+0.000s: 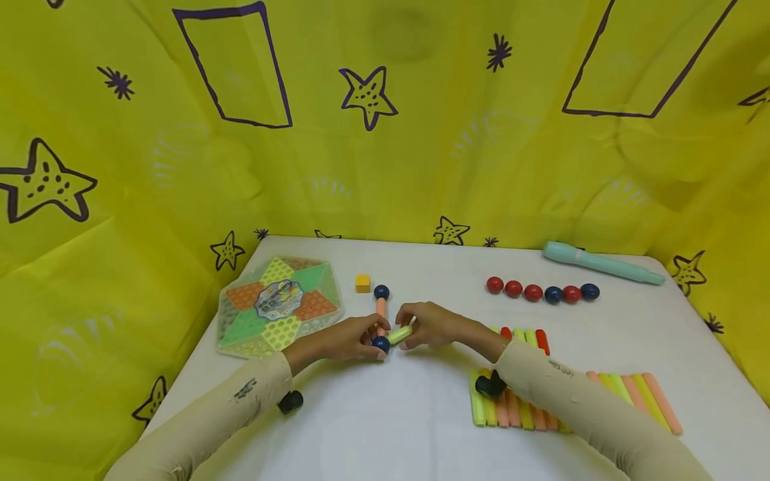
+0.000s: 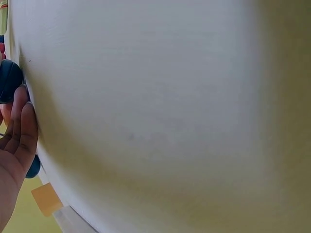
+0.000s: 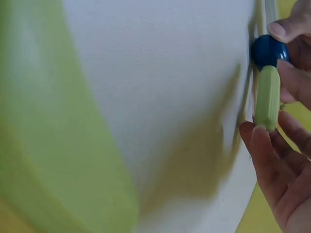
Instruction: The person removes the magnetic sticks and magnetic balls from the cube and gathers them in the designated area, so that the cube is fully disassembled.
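Note:
Near the middle of the white table, a salmon rod (image 1: 381,307) joins a far blue ball (image 1: 381,292) and a near blue ball (image 1: 381,344). My left hand (image 1: 355,337) holds the near ball between thumb and fingers, partly covering the rod. From the right, my right hand (image 1: 434,325) pinches a light green rod (image 1: 400,335) by its outer end. The right wrist view shows this green rod (image 3: 267,97) with its other end against the blue ball (image 3: 268,51). At the edge of the left wrist view, the left fingers (image 2: 25,124) reach up to the ball (image 2: 9,80).
Beyond the left hand lie a yellow cube (image 1: 363,284) and a hexagonal patterned box (image 1: 240,321). A row of red and blue balls (image 1: 533,292) and a teal stick (image 1: 601,263) are at the back right. Several coloured rods (image 1: 511,411) lie under and beside the right forearm.

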